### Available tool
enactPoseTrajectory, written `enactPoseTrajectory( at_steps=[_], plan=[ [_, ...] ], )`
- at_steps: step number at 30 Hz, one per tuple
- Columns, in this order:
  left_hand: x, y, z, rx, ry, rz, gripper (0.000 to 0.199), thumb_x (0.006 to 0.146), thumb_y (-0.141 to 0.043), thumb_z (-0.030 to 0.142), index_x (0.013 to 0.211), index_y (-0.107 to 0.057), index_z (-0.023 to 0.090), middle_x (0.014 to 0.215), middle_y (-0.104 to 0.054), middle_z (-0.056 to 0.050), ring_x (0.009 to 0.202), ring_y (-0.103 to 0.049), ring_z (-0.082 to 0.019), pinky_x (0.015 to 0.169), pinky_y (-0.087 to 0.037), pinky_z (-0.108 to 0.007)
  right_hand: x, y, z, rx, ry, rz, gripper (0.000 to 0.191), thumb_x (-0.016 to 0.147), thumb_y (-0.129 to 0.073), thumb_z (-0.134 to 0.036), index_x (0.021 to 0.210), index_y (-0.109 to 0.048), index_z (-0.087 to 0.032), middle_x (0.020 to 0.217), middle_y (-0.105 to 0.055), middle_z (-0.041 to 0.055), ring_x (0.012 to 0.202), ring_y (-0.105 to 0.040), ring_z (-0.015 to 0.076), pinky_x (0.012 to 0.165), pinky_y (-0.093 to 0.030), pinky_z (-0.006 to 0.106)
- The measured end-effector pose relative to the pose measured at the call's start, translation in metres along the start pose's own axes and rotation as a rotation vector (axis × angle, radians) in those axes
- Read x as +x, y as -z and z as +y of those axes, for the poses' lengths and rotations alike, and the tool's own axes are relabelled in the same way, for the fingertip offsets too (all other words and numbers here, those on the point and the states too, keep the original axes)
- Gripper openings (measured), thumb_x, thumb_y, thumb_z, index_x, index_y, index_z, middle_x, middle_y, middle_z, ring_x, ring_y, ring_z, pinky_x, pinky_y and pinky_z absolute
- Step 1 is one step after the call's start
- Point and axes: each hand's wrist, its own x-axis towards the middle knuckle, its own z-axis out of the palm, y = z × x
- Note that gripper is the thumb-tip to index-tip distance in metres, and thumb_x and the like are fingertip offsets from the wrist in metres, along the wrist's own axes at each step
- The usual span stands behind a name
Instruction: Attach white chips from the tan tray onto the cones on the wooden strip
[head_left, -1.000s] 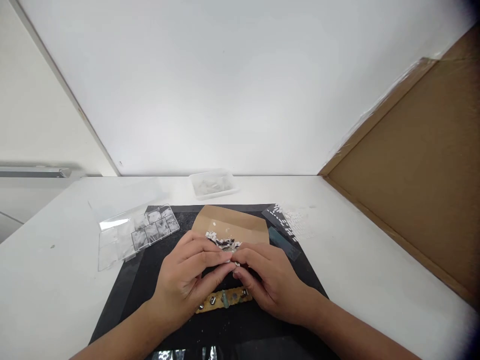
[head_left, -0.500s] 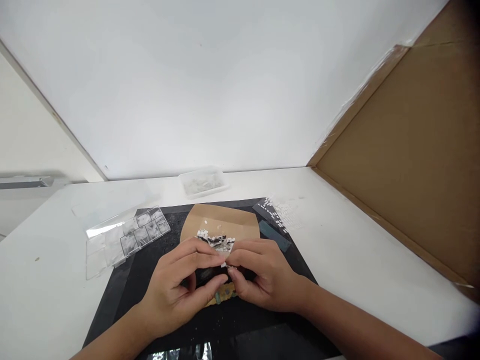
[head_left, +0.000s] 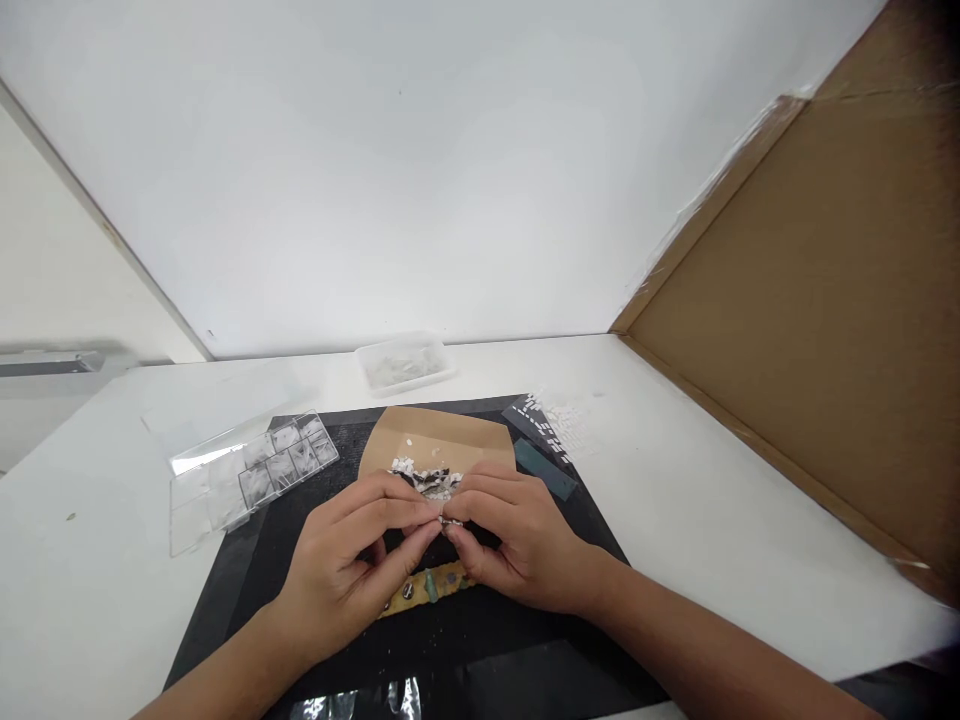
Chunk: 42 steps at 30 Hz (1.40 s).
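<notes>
My left hand point(head_left: 360, 550) and my right hand point(head_left: 517, 530) meet over a black mat point(head_left: 450, 665), fingertips pinched around a tiny whitish piece point(head_left: 450, 521) too small to make out well. Just behind the fingers, white bits and dark strips point(head_left: 431, 480) lie on a tan sheet point(head_left: 442, 430). Below the fingertips, a yellow strip point(head_left: 416, 590) bearing green, grey and shiny pieces rests on the mat, partly hidden by my hands.
A clear compartment box point(head_left: 289, 462) with an open lid is at the left. A white tray point(head_left: 405, 368) stands at the back. White pieces point(head_left: 562, 425) and a teal strip point(head_left: 546, 469) lie at the right, near a cardboard panel point(head_left: 810, 330).
My left thumb has risen to meet its fingertips, and both hands have come slightly closer together. More of the yellow strip shows beneath them.
</notes>
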Motion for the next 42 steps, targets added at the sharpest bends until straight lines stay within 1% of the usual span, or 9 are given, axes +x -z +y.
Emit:
enactPoseTrajectory(
  at_steps=[3,7,10,14,17,27,30,35,42],
  plan=[
    [-0.0001,0.0001,-0.0001,0.02,-0.021,-0.005,0.024,0.092,-0.07,0.007,0.111,-0.075,0.02,0.102,-0.072,-0.007,0.07,-0.069,-0.01,0.049,-0.054,-0.016,0.0015,-0.002,0.0023,0.008,0.059,0.036,0.005,0.098,-0.058,-0.017,0.096,-0.062,-0.021,0.08,-0.067,0.0018,0.075,-0.057,0.017,0.073,-0.048,0.032],
    [-0.0015,-0.0006,-0.0015,0.063,-0.044,-0.016,0.023,0.094,-0.068,0.007,0.113,-0.074,0.018,0.102,-0.071,-0.008,0.075,-0.071,-0.012,0.054,-0.055,-0.018,0.0016,-0.0036,0.0039,-0.008,0.062,0.027,0.005,0.099,-0.059,-0.017,0.096,-0.061,-0.021,0.081,-0.066,0.0023,0.077,-0.056,0.0177,0.074,-0.048,0.032],
    [-0.0023,-0.0004,-0.0026,0.089,-0.036,-0.04,0.023,0.095,-0.066,0.007,0.114,-0.073,0.019,0.104,-0.07,-0.008,0.084,-0.072,-0.014,0.066,-0.059,-0.022,0.0006,-0.0043,0.0031,0.001,0.052,0.031,0.005,0.1,-0.058,-0.017,0.098,-0.062,-0.02,0.083,-0.066,0.0032,0.078,-0.056,0.0179,0.073,-0.047,0.032],
    [-0.0006,0.0007,-0.0019,0.116,-0.086,-0.049,0.023,0.095,-0.065,0.004,0.113,-0.071,0.017,0.104,-0.071,-0.008,0.095,-0.07,-0.015,0.085,-0.059,-0.026,-0.001,-0.005,0.0015,0.013,0.019,0.024,0.005,0.1,-0.058,-0.018,0.102,-0.062,-0.019,0.087,-0.067,0.0047,0.081,-0.056,0.0186,0.074,-0.047,0.032],
    [0.0007,0.0011,-0.0014,0.145,-0.114,-0.037,0.023,0.095,-0.065,0.003,0.114,-0.07,0.016,0.104,-0.071,-0.008,0.097,-0.069,-0.014,0.088,-0.058,-0.025,-0.0018,-0.0053,0.0011,0.019,0.007,0.02,0.006,0.1,-0.057,-0.017,0.103,-0.063,-0.019,0.087,-0.067,0.0046,0.079,-0.056,0.0179,0.073,-0.046,0.032],
    [0.0003,-0.0007,-0.0027,0.18,-0.12,-0.036,0.027,0.096,-0.065,0.005,0.12,-0.069,0.016,0.106,-0.07,-0.009,0.096,-0.068,-0.015,0.083,-0.06,-0.026,-0.005,-0.0077,-0.0034,0.023,-0.023,0.019,0.011,0.102,-0.056,-0.022,0.091,-0.059,-0.02,0.069,-0.056,-0.0034,0.061,-0.046,0.0122,0.06,-0.034,0.026],
    [0.0007,-0.0009,-0.0018,0.185,-0.111,-0.011,0.026,0.095,-0.067,0.006,0.118,-0.07,0.017,0.105,-0.07,-0.009,0.091,-0.069,-0.014,0.076,-0.061,-0.024,-0.0049,-0.0075,-0.0045,-0.033,-0.007,0.027,0.013,0.102,-0.056,-0.023,0.09,-0.059,-0.019,0.067,-0.056,-0.0045,0.059,-0.044,0.0115,0.059,-0.032,0.027],
    [-0.001,-0.0006,-0.0009,0.169,-0.071,0.022,0.026,0.093,-0.07,0.006,0.116,-0.071,0.017,0.103,-0.07,-0.008,0.078,-0.068,-0.011,0.058,-0.056,-0.018,-0.0043,-0.0068,-0.0051,-0.092,0.001,0.033,0.016,0.102,-0.055,-0.023,0.088,-0.06,-0.019,0.067,-0.058,-0.0046,0.058,-0.044,0.0113,0.059,-0.032,0.027],
    [0.0011,0.0007,-0.0004,0.136,-0.078,0.025,0.025,0.092,-0.07,0.005,0.113,-0.073,0.017,0.1,-0.071,-0.008,0.077,-0.068,-0.011,0.059,-0.056,-0.02,-0.0041,-0.0069,-0.0052,-0.126,0.004,0.042,0.018,0.102,-0.056,-0.025,0.087,-0.062,-0.019,0.067,-0.06,-0.004,0.058,-0.047,0.0115,0.06,-0.034,0.027]
  ],
)
